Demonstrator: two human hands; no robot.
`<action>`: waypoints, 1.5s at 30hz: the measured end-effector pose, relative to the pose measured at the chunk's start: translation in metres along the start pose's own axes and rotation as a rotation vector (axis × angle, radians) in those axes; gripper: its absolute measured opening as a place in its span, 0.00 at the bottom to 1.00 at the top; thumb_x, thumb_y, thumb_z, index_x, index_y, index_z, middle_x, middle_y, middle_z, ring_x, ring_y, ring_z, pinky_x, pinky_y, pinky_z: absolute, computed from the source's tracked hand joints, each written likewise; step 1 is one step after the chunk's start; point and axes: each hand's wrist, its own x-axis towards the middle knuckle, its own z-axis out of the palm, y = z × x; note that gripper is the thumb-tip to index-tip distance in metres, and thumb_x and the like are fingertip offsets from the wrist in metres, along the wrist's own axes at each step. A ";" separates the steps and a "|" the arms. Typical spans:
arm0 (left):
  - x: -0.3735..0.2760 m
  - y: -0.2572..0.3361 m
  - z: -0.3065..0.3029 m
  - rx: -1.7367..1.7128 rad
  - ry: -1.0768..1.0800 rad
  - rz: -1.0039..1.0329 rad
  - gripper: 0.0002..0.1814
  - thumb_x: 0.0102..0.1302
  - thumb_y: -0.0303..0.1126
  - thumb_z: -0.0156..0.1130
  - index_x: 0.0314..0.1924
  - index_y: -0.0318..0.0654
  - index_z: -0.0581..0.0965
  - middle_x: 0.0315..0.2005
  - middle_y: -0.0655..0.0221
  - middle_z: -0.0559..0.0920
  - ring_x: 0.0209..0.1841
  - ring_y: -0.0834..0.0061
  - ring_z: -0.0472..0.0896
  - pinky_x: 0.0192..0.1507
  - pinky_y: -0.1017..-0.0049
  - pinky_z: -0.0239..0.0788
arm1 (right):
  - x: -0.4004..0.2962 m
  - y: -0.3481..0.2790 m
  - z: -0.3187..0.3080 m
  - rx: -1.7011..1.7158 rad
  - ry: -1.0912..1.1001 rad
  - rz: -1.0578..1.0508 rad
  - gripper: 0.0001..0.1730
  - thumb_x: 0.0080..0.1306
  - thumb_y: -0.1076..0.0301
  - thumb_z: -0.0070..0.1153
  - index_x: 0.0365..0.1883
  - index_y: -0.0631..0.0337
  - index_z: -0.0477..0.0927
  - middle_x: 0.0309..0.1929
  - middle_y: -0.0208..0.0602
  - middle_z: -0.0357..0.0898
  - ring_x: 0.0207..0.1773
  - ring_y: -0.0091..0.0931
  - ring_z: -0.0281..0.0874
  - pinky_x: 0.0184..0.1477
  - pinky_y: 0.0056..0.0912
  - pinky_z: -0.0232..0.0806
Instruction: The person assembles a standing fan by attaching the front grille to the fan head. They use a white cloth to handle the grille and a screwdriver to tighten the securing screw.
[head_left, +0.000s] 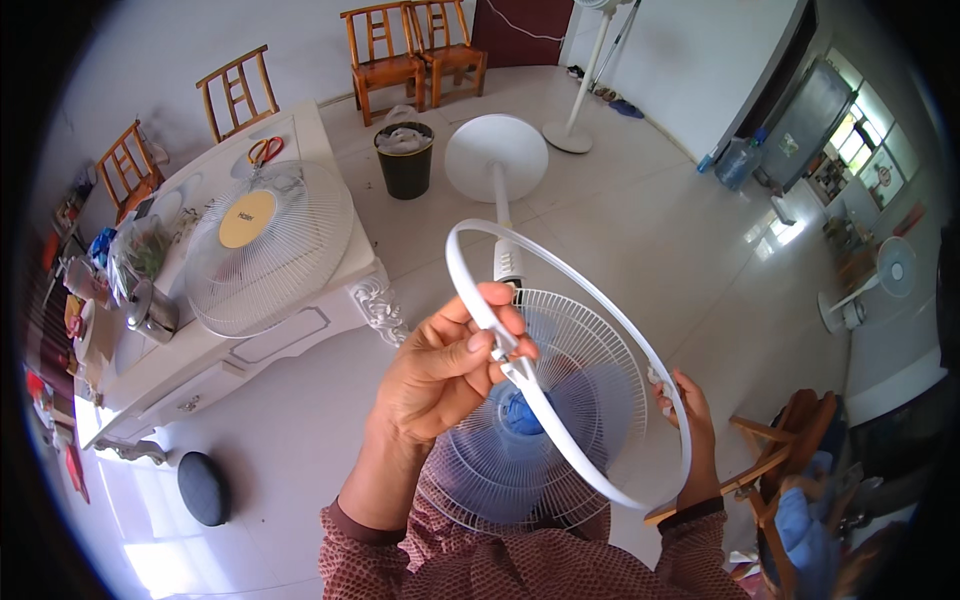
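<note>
My left hand (457, 360) grips a white plastic fan-guard ring (570, 442) at its clasp, where the two ends meet. On the ring's far right side, my right hand (686, 401) touches the band and has a crumpled white tissue or cloth (661, 390) between its fingers. Below the ring, a pedestal fan's head with a white wire rear guard (626, 337) and translucent blue blades (525, 412) lies against my lap. Its pole (500, 187) and round white base (495, 154) extend away over the floor. A front wire grille with a gold Haier centre (247, 217) rests on the table.
The white carved table (300, 315) at left also bears red-handled scissors (265, 152) and a metal mug (152, 311). A black waste bin (405, 169) stands beyond its corner. A dark round stool (204, 487) is at lower left, a wooden chair (765, 457) at right.
</note>
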 end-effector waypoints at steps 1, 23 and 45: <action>-0.004 0.000 -0.008 -0.009 0.014 0.022 0.21 0.72 0.21 0.58 0.64 0.37 0.74 0.49 0.59 0.84 0.54 0.58 0.84 0.57 0.66 0.79 | -0.003 0.005 -0.005 -0.025 0.042 0.012 0.16 0.78 0.62 0.50 0.53 0.68 0.73 0.47 0.50 0.78 0.41 0.32 0.80 0.26 0.28 0.67; -0.127 -0.095 -0.051 0.330 0.267 -0.548 0.09 0.62 0.16 0.67 0.43 0.29 0.83 0.43 0.51 0.87 0.52 0.57 0.86 0.60 0.59 0.78 | -0.065 0.054 0.027 -0.732 0.232 -0.342 0.18 0.71 0.55 0.62 0.42 0.63 0.83 0.29 0.29 0.81 0.30 0.21 0.77 0.27 0.26 0.63; -0.202 -0.064 -0.071 0.595 0.999 -0.122 0.13 0.76 0.33 0.55 0.56 0.37 0.71 0.39 0.61 0.84 0.42 0.61 0.86 0.40 0.62 0.84 | -0.056 0.065 0.046 -1.235 0.429 -0.824 0.16 0.64 0.78 0.58 0.52 0.68 0.82 0.36 0.43 0.85 0.36 0.26 0.82 0.40 0.30 0.73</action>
